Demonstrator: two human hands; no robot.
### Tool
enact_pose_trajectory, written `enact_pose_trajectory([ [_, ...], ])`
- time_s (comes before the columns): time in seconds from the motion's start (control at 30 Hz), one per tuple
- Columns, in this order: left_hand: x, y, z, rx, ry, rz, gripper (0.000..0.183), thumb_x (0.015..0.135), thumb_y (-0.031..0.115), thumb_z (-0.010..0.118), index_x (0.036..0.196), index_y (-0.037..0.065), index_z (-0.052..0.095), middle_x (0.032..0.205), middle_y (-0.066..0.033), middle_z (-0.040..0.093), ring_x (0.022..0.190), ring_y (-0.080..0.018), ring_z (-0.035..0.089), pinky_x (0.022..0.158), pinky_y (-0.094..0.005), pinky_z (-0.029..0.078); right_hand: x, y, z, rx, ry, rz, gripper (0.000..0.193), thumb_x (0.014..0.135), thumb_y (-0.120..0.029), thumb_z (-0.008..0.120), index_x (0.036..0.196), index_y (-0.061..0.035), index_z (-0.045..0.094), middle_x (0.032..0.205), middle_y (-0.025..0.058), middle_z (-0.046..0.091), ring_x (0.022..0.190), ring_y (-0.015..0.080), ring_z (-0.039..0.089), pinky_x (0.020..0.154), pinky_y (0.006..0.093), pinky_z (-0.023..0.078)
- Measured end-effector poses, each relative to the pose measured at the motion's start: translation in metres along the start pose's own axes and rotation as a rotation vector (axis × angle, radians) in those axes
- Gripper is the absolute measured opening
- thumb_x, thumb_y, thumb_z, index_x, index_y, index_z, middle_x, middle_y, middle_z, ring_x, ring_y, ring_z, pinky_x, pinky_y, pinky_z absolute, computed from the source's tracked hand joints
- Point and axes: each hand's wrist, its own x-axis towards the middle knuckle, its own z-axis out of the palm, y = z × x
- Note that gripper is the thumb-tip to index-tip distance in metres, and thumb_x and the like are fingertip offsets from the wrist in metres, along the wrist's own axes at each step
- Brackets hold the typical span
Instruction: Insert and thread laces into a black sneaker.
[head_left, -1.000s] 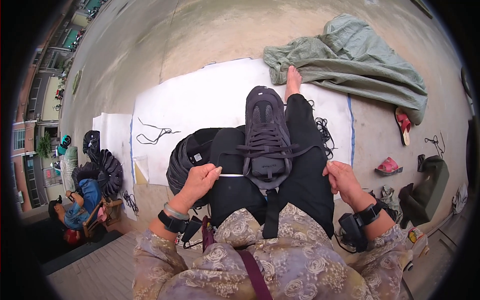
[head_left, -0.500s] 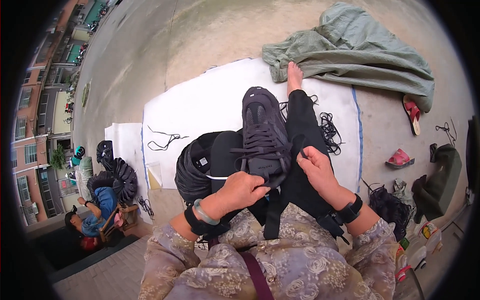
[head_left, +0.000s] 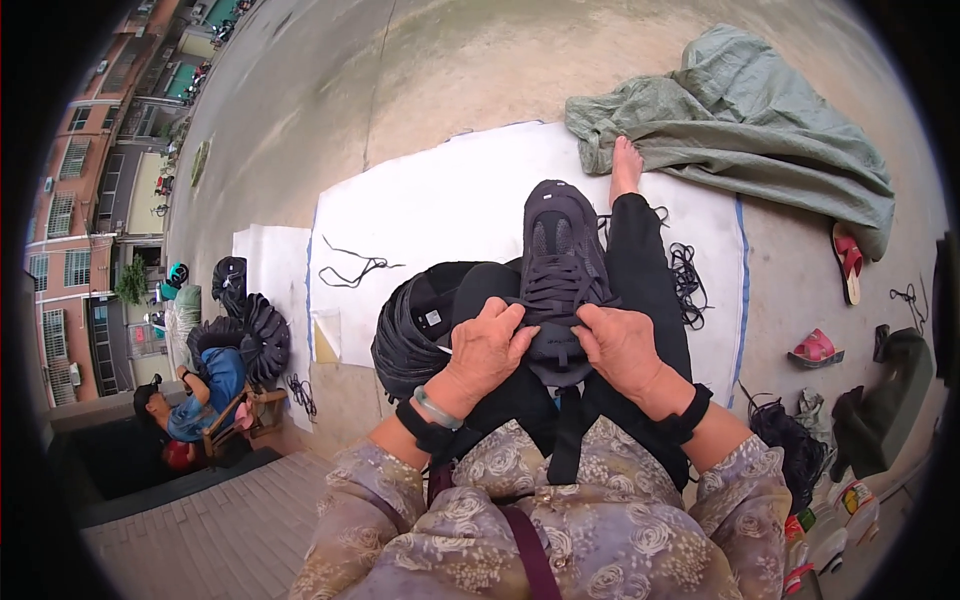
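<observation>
A dark grey sneaker rests on my lap, toe pointing away from me, with flat dark laces crossing its tongue. At the left of its upper eyelets, my left hand is closed in a pinch on a shoelace. My right hand pinches at the opposite side, its thumb against the shoe's collar; the lace between its fingers is mostly hidden. The tongue and heel opening show between both hands. Beside my left thigh sits a bundle of dark shoes.
A white sheet lies under my legs, with loose black laces on it. Grey-green cloth is heaped at the far right, near red sandals. A black pile lies at right. Another person sits at the left.
My right hand has come in from the right to the shoe's collar. My left hand has moved up from the heel to the lacing. The whole view has shifted slightly.
</observation>
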Motion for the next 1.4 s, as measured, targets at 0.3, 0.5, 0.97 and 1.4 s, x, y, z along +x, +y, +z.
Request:
enact_pose_trajectory([
  [0.3, -0.012, -0.033, -0.015, 0.130, 0.088, 0.255, 0.011, 0.070, 0.005, 0.062, 0.071, 0.007, 0.052, 0.073, -0.0067, 0.048, 0.052, -0.0261, 0.050, 0.048, -0.0345, 0.040, -0.012, 0.006, -0.047, -0.135, -0.111, 0.180, 0.016, 0.073, -0.010, 0.064, 0.075, -0.0033, 0.050, 0.061, 0.0153, 0.055, 0.062, 0.0342, 0.058, 0.055, 0.0414, 0.043],
  [0.5, -0.044, -0.078, -0.046, 0.196, 0.029, 0.065, 0.009, 0.073, 0.006, 0.061, 0.071, 0.006, 0.052, 0.070, -0.0081, 0.047, 0.054, -0.0291, 0.054, 0.047, -0.0374, 0.043, -0.034, 0.030, -0.074, -0.046, -0.161, 0.408, 0.016, 0.074, -0.010, 0.064, 0.075, -0.0007, 0.051, 0.065, 0.0174, 0.056, 0.064, 0.0365, 0.056, 0.056, 0.0418, 0.041],
  [0.97, -0.020, -0.040, -0.043, -0.134, -0.299, -0.192, 0.019, 0.077, 0.023, 0.067, 0.081, 0.006, 0.060, 0.065, -0.0119, 0.057, 0.061, -0.0307, 0.058, 0.050, -0.0378, 0.044, -0.001, 0.032, -0.059, 1.415, 0.049, 0.849, 0.016, 0.087, -0.019, 0.051, 0.077, -0.0068, 0.053, 0.079, 0.0038, 0.058, 0.073, 0.0135, 0.056, 0.074, 0.0304, 0.047],
  [1.4, 0.023, 0.037, 0.011, -0.160, -0.209, 0.125, 0.041, 0.078, 0.018, 0.063, 0.115, 0.005, 0.050, 0.074, -0.0132, 0.062, 0.065, -0.0306, 0.062, 0.054, -0.0385, 0.047, -0.020, 0.019, -0.030, 1.135, -0.147, 0.846, 0.021, 0.089, -0.022, 0.058, 0.079, -0.0043, 0.061, 0.061, -0.0002, 0.056, 0.051, 0.0052, 0.051, 0.048, 0.0173, 0.040],
])
